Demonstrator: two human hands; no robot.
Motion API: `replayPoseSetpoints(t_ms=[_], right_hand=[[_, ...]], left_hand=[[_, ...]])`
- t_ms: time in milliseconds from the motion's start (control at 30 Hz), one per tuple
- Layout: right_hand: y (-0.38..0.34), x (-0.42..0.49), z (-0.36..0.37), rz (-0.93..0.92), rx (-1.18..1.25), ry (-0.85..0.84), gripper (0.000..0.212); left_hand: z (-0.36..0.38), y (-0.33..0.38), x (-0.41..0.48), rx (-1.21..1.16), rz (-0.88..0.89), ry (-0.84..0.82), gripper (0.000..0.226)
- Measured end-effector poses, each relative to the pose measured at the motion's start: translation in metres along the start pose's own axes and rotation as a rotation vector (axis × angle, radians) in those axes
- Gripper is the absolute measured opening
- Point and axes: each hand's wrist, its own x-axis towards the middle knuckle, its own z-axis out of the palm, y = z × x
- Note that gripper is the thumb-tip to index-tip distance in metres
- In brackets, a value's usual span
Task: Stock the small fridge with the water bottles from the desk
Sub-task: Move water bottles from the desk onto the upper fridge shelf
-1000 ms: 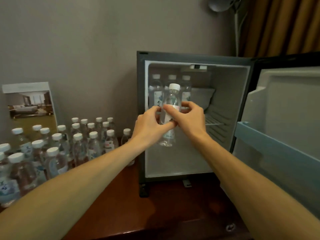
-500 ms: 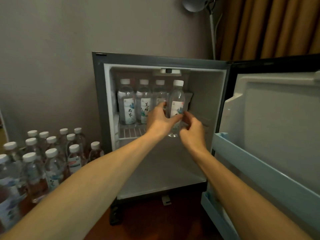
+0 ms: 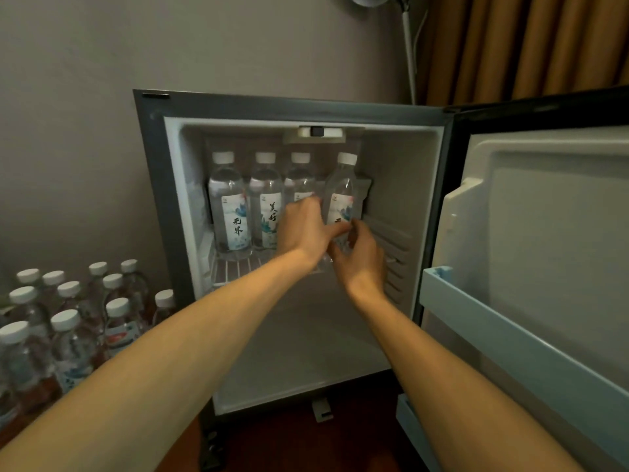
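Small fridge [image 3: 153, 199] open on the counter [image 3: 357, 437], left hand [image 3: 299, 229] wrapped round a water bottle [image 3: 343, 189], right hand [image 3: 362, 258] pinching it lower down, at the wire shelf [image 3: 235, 267] just right of 3 others [image 3: 229, 212], spare bottles [image 3: 68, 335] left of the fridge.

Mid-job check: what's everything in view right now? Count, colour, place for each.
Small dark-grey fridge: one, white inside, open, on the desk.
Fridge door: one, pale blue shelf, swung open at right.
White wire shelf: one, inside the fridge.
Clear plastic shelf bottles: three, white caps, upright in a row on the wire shelf.
Held clear bottle: one, white cap, right of that row.
Desk bottles: at least eleven, clear, white caps, left of the fridge.
Reddish-brown wooden desk: one, under the fridge.
Floor lamp: one, pale pole, behind the fridge.
Curtain: ochre, top right.
Left hand: grips the held bottle.
Right hand: holds its lower part.
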Motion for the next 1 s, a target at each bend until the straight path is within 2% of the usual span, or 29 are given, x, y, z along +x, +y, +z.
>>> replayPoseSetpoints(t_ms=[133,300,500,700,900,1000], right_hand=[[0.001,0.008,0.008,-0.011,0.046,-0.002,0.052],[0.002,0.021,0.010,-0.033,0.144,-0.006,0.051],[0.007,0.034,0.018,-0.087,0.024,-0.020,0.036],[0.006,0.051,0.022,-0.088,-0.074,-0.065,0.023],[0.009,0.050,0.024,-0.013,-0.093,-0.099,0.029],[0.007,0.036,0.021,-0.012,-0.118,-0.044,0.035]], left_hand=[[-0.005,0.000,0.006,0.152,0.081,-0.008,0.034],[-0.008,-0.002,0.006,0.159,0.094,-0.017,0.024],[-0.006,-0.002,-0.001,0.205,0.100,-0.070,0.009],[-0.013,0.005,-0.007,0.140,0.070,-0.088,0.021],[-0.026,0.003,-0.019,0.133,0.067,-0.111,0.019],[-0.039,-0.001,-0.024,0.139,0.040,-0.119,0.020]])
